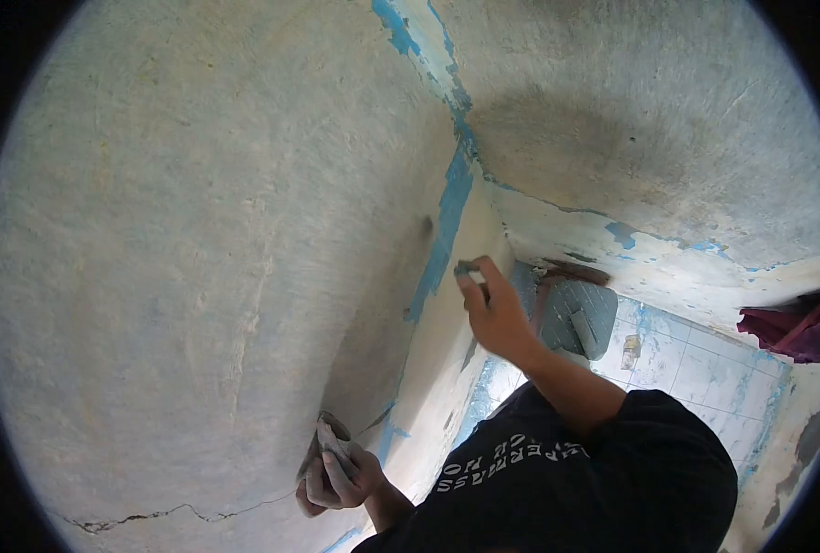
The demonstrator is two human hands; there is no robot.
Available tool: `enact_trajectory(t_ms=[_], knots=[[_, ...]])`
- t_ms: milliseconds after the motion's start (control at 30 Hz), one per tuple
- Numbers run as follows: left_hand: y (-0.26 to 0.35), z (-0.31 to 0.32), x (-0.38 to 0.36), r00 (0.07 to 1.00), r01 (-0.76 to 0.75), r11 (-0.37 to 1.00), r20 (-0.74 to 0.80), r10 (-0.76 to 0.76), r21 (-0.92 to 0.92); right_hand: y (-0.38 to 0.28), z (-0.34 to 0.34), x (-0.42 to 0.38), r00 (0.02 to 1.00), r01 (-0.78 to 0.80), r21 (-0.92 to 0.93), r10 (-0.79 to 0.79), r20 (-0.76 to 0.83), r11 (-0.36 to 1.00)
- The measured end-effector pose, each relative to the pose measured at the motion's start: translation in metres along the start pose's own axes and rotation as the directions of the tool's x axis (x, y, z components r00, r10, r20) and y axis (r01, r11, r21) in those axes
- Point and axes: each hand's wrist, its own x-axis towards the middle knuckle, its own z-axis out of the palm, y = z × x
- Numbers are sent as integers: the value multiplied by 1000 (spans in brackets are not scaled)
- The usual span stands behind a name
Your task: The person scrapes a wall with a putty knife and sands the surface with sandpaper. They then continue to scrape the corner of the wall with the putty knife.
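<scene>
My left hand (pixel 341 479), low in the view, is closed around a grey-white smeared piece (pixel 333 439) close to the left wall (pixel 180 276). Its kind is hard to make out; one rounded dark edge shows near the wall. Higher up and to the right, my right hand (pixel 500 318) is raised near the wall corner. Its thumb and forefinger are pinched together at a small grey lump (pixel 466 268), perhaps putty. A strip of blue old paint (pixel 442 240) runs down the corner beside this hand.
A grey square stool or lid (pixel 578 318) stands on the paint-spattered white tile floor (pixel 654 359). Dark red cloth (pixel 788 330) hangs at the right. A jagged crack (pixel 152 516) crosses the lower left wall. The right wall (pixel 650 120) meets the left one at the blue-edged corner.
</scene>
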Motion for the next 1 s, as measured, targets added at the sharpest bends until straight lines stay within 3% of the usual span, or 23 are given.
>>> enact_trajectory(t_ms=[167, 233, 267, 300, 367, 433, 500, 533, 567, 633, 733, 800, 1000], knots=[[0, -2, 1, 1000, -23, 1000, 16, 23, 19, 3, -13, 50, 995, 9, -65, -15, -94, 998], [2, 0, 1, 1000, 9, 1000, -4, -9, -10, 6, -3, 15, 993, 106, 4, -105, -60, 994], [2, 0, 2, 1000, -5, 1000, 3, 5, -3, -2, -7, 1, 997, -22, 20, 20, 70, 1000], [2, 3, 2, 1000, -6, 1000, 7, 6, -1, 6, -8, 12, 997, -25, 20, 24, 73, 999], [0, -4, 0, 999, -25, 1000, 24, 25, -3, 27, -9, 47, 990, 57, -153, -75, -118, 987], [0, -8, -1, 999, -26, 1000, 29, 26, 9, 16, -14, 58, 986, 73, -97, -87, -142, 993], [2, 4, 3, 1000, -27, 1000, -12, 27, 12, 27, -13, 45, 987, 81, -124, -97, -127, 989], [1, 0, 2, 999, -30, 999, 16, 29, 20, 22, -12, 24, 991, 132, -3, -132, -29, 991], [1, -4, 2, 998, -34, 999, 55, 33, 27, 4, -12, 6, 997, -28, 50, 25, 68, 998], [0, -5, 1, 997, -45, 998, 69, 42, 39, 7, -11, 14, 999, 48, 13, -48, -21, 999], [-1, -5, 0, 995, -63, 998, 79, 61, 29, 4, -14, 19, 1000, 10, 33, -10, 7, 999], [2, -5, 2, 993, -74, 990, 99, 63, 116, 1, -10, 6, 1000, 2, 25, -2, 2, 1000], [-2, -7, -2, 996, -53, 998, 69, 51, 33, 17, -15, 52, 992, 79, -74, -85, -93, 994]])
